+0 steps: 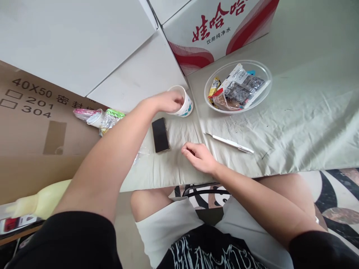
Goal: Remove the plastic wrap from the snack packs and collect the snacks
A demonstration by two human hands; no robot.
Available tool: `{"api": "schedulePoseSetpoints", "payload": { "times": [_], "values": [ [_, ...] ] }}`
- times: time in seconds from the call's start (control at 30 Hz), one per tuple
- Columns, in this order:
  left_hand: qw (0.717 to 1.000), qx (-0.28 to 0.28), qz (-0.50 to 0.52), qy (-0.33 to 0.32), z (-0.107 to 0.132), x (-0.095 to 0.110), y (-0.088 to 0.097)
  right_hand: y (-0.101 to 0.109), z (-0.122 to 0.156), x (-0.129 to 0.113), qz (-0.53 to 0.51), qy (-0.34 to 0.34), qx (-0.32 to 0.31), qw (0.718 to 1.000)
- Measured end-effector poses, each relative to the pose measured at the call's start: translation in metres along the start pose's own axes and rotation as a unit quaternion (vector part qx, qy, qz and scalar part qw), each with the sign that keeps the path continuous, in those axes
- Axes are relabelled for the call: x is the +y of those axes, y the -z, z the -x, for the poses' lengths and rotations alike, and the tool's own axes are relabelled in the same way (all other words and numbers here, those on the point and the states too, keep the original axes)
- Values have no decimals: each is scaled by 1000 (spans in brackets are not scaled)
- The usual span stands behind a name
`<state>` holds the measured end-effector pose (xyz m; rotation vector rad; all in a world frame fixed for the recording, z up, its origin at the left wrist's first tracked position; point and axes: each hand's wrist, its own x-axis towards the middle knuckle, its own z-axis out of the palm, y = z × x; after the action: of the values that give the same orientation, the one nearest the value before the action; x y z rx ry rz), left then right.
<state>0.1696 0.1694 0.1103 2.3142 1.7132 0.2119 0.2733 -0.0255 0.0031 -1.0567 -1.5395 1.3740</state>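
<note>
My left hand (168,101) reaches out over the cloth and grips a white paper cup (185,106) with a blue-green pattern, fingers curled over its rim. The cup stands upright beside a black phone (160,135) lying flat. My right hand (198,157) rests on the cloth near the table's front edge, fingers loosely curled; I cannot make out anything in them. A white pen-like tool (230,143) lies just to the right of that hand.
A clear plastic bowl (263,71) holds several snack packets. A white carton with red print (218,30) stands behind it. A brown cardboard box (33,130) fills the left, with wrapped cups (98,117) beside it. A pale yellow bottle (42,201) lies low left.
</note>
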Motion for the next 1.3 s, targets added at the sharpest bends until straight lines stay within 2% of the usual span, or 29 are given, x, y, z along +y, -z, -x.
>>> {"api": "schedulePoseSetpoints", "payload": {
  "times": [0.1, 0.13, 0.17, 0.23, 0.33, 0.4, 0.47, 0.53, 0.6, 0.77, 0.9, 1.07, 1.17, 1.3],
  "values": [
    [992, 115, 39, -21, 45, -22, 25, 0, 1, 1, 16, 5, -4, 1000],
    [980, 179, 84, -8, 65, -37, 28, 0, 1, 1, 22, 8, -5, 1000],
    [970, 212, 120, 10, 87, -55, 28, 0, 2, 2, 27, 13, -4, 1000],
    [955, 255, 144, 49, 134, -97, 19, -1, 3, 4, 36, 22, 2, 999],
    [945, 274, 96, 150, 197, -154, -4, -3, 6, 6, 59, 27, 12, 998],
    [947, 254, 46, 189, 228, -178, -17, -5, 8, 7, 76, 19, 20, 997],
    [963, 174, -16, 207, 249, -189, -26, -6, 10, 5, 89, 8, 27, 996],
    [972, 97, -59, 208, 261, -192, -31, -8, 12, 3, 103, -3, 39, 994],
    [973, 77, -76, 204, 267, -190, -33, -10, 14, 2, 120, -11, 51, 991],
    [966, 87, -119, 212, 268, -178, -29, -11, 18, 7, 146, -29, 69, 986],
    [962, 81, -122, 232, 249, -175, -23, -10, 19, 10, 148, -25, 70, 986],
    [969, 79, -85, 216, 215, -190, -16, -10, 16, 1, 138, -17, 47, 989],
    [976, 123, -26, 178, 200, -202, -14, -10, 13, -1, 128, -2, 39, 991],
    [971, 177, -34, 159, 191, -210, -5, -9, 7, 3, 101, 16, 27, 994]
  ]
}}
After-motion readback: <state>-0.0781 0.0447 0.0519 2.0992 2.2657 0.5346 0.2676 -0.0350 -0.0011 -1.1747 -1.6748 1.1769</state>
